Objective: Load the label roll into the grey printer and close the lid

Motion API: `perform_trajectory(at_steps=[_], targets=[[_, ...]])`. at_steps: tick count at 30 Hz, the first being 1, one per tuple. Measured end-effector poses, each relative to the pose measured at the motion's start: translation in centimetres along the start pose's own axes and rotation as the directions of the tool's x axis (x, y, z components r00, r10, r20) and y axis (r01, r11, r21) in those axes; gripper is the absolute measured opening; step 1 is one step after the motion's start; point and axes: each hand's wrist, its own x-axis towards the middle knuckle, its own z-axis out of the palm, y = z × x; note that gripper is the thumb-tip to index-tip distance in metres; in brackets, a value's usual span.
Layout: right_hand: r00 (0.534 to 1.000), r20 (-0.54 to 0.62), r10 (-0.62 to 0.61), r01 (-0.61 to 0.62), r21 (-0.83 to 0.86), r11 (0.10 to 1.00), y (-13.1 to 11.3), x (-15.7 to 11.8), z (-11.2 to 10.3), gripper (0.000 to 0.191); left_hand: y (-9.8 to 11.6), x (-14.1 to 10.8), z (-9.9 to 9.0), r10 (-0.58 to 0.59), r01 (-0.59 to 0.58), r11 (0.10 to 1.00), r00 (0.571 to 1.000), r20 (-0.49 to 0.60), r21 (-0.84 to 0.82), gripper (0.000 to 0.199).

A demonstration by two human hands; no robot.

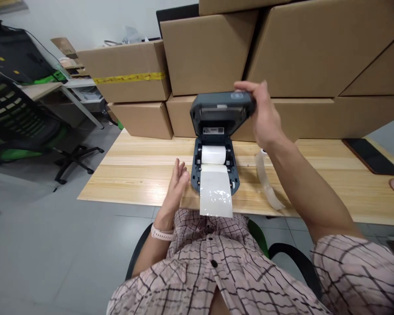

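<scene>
A dark grey label printer (195, 173) stands on the wooden table with its lid (223, 101) raised. Inside it sits a white label roll (213, 154), and a strip of labels (216, 192) runs out over the front, past the table edge. My right hand (265, 111) grips the lid at its upper right corner, the fingers along the top edge. Just left of the printer's base, my left hand (177, 183) is held with fingers stretched out and nothing in it; whether it touches the printer I cannot tell.
Cardboard boxes (210, 54) are stacked behind the printer along the table's back. A curled strip of backing paper (265, 181) lies right of the printer. Farther right is a dark phone (372, 156). An office chair (29, 122) stands on the floor at left.
</scene>
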Motion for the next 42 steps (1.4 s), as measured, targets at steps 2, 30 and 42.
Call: perform_trajectory(at_steps=[2,30,42], targets=[[0.997,0.053,0.060,-0.059,-0.038,0.998,-1.9,-5.3,0.1,0.062,0.9,0.7,-0.5,0.059,-0.060,0.998,0.997,-0.043,-0.027,0.092],[0.993,0.116,-0.019,0.047,-0.249,0.967,-2.2,-16.3,3.8,0.049,-2.7,-4.6,3.6,0.040,-0.016,0.996,0.958,-0.285,0.087,0.061],[0.958,0.286,-0.005,0.127,-0.411,0.903,-3.4,-14.5,2.4,0.044,-1.9,-4.9,2.5,0.133,-0.102,0.987,0.952,-0.274,0.123,0.037]])
